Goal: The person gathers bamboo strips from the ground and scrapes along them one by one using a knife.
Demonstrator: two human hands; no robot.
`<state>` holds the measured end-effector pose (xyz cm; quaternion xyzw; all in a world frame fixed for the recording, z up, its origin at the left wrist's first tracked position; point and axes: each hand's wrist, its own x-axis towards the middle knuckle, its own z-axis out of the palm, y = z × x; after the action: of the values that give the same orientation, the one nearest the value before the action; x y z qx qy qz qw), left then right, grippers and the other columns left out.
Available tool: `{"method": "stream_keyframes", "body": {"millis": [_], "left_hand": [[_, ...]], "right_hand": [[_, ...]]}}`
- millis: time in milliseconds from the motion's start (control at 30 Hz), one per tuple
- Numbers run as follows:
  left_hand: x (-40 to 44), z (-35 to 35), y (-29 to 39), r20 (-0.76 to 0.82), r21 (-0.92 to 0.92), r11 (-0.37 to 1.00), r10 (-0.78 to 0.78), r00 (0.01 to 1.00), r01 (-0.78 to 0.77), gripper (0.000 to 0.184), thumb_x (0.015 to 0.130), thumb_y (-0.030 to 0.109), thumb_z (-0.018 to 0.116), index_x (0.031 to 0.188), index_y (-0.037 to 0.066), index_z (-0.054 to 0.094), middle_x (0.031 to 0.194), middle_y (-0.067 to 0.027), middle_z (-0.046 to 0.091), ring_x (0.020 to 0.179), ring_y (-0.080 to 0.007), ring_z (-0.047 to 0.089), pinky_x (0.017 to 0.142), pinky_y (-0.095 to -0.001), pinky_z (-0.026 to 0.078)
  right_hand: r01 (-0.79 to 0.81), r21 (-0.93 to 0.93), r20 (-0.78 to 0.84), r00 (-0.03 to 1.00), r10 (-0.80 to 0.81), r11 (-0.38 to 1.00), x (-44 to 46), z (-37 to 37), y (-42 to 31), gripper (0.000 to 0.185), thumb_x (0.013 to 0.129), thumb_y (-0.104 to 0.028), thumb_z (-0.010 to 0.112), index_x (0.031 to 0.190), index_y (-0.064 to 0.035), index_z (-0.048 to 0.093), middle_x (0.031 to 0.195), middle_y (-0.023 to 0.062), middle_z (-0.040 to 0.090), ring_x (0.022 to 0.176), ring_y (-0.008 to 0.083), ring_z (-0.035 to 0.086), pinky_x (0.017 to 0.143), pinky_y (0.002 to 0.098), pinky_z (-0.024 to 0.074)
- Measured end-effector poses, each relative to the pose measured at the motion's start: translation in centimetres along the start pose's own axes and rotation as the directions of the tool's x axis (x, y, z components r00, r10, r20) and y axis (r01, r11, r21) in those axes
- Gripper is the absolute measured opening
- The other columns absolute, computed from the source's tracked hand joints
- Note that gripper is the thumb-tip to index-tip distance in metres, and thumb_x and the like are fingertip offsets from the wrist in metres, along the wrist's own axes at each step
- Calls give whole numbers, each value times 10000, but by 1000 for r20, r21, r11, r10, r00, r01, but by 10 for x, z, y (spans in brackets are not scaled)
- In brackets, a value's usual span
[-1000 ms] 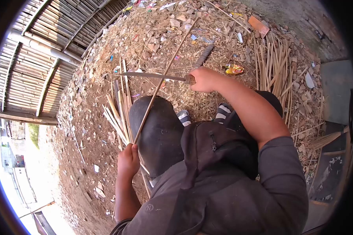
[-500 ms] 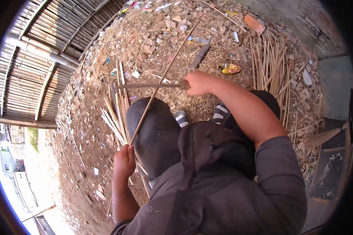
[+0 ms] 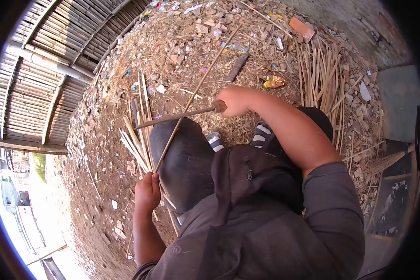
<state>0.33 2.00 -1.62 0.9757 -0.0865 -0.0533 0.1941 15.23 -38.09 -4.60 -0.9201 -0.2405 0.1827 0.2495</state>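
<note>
My left hand (image 3: 148,190) is closed round the near end of a long, thin bamboo strip (image 3: 204,79). The strip slants up and away across my left knee (image 3: 177,140). In my right hand (image 3: 233,100) is the wooden handle of a long knife (image 3: 165,120), its dark blade pointing left. The blade crosses the strip just above the knee; whether its edge bites into the strip I cannot tell. Beside my left knee lies a bundle of split bamboo strips (image 3: 134,147).
A larger pile of bamboo strips (image 3: 319,74) lies at the right. A dark ridged rod (image 3: 238,66) and a yellow wrapper (image 3: 273,81) are on the ground ahead, among shavings and rubble. A bamboo fence (image 3: 46,84) stands at the left, a wall (image 3: 359,28) at the upper right.
The knife's tip has swung toward me, so the blade now slants and crosses the strip lower down. The strip's far end has shifted slightly right. My left hand has stayed in place.
</note>
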Motion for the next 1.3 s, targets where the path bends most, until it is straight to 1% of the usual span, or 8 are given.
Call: {"method": "stream_keyframes", "body": {"millis": [233, 333, 467, 600, 700, 933, 1100, 1300], "left_hand": [[-2, 3, -4, 36, -49, 997, -64, 997, 66, 483, 1073, 372, 418, 783, 0, 519, 629, -229, 564, 621, -465, 573, 573, -521, 430], [0, -5, 3, 45, -55, 998, -37, 998, 39, 471, 1070, 363, 434, 783, 0, 521, 632, -231, 560, 614, -459, 564, 571, -514, 425], [-2, -10, -5, 97, -31, 999, -17, 995, 20, 449, 1063, 337, 463, 777, -4, 524, 642, -232, 557, 604, -450, 552, 567, -502, 418], [-7, -3, -13, 124, -114, 991, -56, 991, 70, 441, 1061, 322, 476, 780, -13, 529, 649, -229, 560, 599, -431, 548, 566, -479, 416], [-8, -3, -12, 176, -203, 971, -87, 981, 122, 465, 1075, 350, 466, 778, -3, 523, 619, -141, 519, 570, -260, 522, 560, -422, 411], [-10, -18, -27, 607, -527, 652, -159, 778, 545, 412, 1100, 361, 419, 804, 93, 523, 644, 75, 437, 569, -47, 387, 519, -236, 330], [-14, -15, -40, 736, -566, 459, -93, 670, 685, 435, 1098, 436, 363, 818, 121, 470, 601, 36, 374, 488, -96, 312, 456, -259, 272], [-10, -6, -49, 736, -575, 491, -38, 676, 654, 438, 1098, 436, 361, 814, 118, 461, 599, 30, 375, 487, -98, 316, 454, -262, 273]], "right_hand": [[-289, 313, -146, 927, 346, 905, -2, -18, 47, 444, 727, -326, 740, 1037, -12, 686, 961, 227, 705, 915, 359, 678, 781, 446, 531], [-152, 159, -259, 947, 190, 975, 3, -1, 22, 406, 730, -306, 719, 1012, -14, 689, 954, 228, 708, 906, 362, 681, 783, 449, 536], [-28, -100, -46, 999, 23, 995, -10, -16, -14, 316, 733, -283, 722, 917, -33, 666, 891, 202, 694, 860, 368, 677, 750, 454, 521], [-255, 293, -235, 915, 328, 921, -1, -11, 51, 342, 744, -302, 733, 947, -29, 695, 813, 179, 696, 808, 351, 683, 720, 462, 516], [-380, 389, -146, 874, 464, 839, -5, -29, 38, 386, 729, -259, 686, 1031, -20, 709, 912, 244, 702, 895, 375, 686, 785, 467, 537], [6, -165, -97, 995, -22, 986, -6, -11, 2, 255, 735, -280, 728, 891, -83, 688, 781, 151, 685, 787, 353, 682, 717, 467, 518], [-276, 144, -229, 925, 304, 950, 3, -11, 59, 369, 743, -311, 742, 972, -32, 666, 910, 205, 683, 873, 388, 666, 757, 461, 525], [-92, -119, -123, 989, 77, 989, -12, -22, -15, 297, 743, -319, 724, 915, -85, 662, 830, 166, 681, 840, 370, 673, 726, 477, 520]]}}
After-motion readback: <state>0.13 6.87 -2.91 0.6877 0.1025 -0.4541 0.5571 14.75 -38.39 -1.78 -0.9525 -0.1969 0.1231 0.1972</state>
